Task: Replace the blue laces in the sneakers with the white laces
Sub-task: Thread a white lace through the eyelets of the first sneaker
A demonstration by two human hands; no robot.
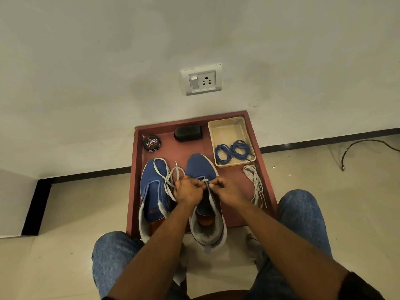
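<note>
Both blue laces (234,151) out of the sneakers, coiled in the cream plastic tray (227,126) at the far right corner of the red-brown wooden tray (194,139). Removal half of the task judged complete.

Right-hand sneaker (200,167): white lacing just begun. Left hand (188,191) and right hand (225,189) both curled over the lowest eyelets, each pinching the white lace (175,174) near the tongue. Only one crossing visible, at the toe end of the eyelet row; the rest of the row hidden under the hands. Slack of that lace looped loose to the left, draped across the left-hand sneaker (153,187), one aglet tip pointing away toward the wall.

Left-hand sneaker: no lace threaded in the eyelets as far as visible; tongue area open.

Second white lace (255,182) unused, bundled on the wooden tray just right of the right-hand sneaker, below the cream tray.

Remaining, by estimate: nearly all of the right-hand sneaker's eyelets, then the whole left-hand sneaker. Roughly half the job or a little less done.

Also on the tray, untouched: shoe polish tin (152,144), black brush (187,132).
</note>
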